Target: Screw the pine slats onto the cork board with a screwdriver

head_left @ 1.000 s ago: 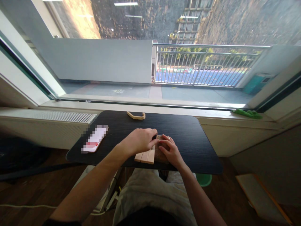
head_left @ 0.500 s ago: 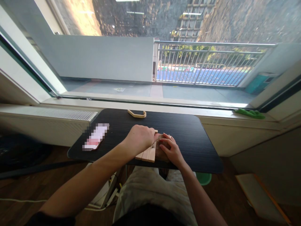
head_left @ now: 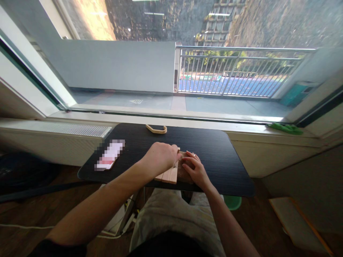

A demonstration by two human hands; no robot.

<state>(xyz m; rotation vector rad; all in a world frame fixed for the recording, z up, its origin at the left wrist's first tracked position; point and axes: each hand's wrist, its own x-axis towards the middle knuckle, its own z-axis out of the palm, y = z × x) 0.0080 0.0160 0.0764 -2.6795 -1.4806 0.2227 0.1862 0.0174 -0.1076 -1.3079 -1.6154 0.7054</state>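
Observation:
Pale wooden slats (head_left: pixel 169 176) lie side by side at the front of a black table (head_left: pixel 214 150). Over their far end my left hand (head_left: pixel 162 155) is closed, its fingers curled downward; what they pinch, if anything, is hidden behind the hand. A small dark spot, perhaps a screw head, shows on the wood beside it. My right hand (head_left: pixel 197 170) rests with fingers spread on a brown, rough-looking board (head_left: pixel 184 175) that adjoins the slats on the right.
Near the table's far edge lies a bent pale wooden hook-like piece (head_left: pixel 157 130). A phone with a blurred screen (head_left: pixel 109 155) is on the left. Beyond stands a window sill with a green cloth (head_left: pixel 285 128). A radiator (head_left: pixel 53 128) is left; a green basin (head_left: pixel 232 202) sits below.
My left hand has shifted very slightly at the fingertips above the slats. My right hand and the things on the table stay as they were.

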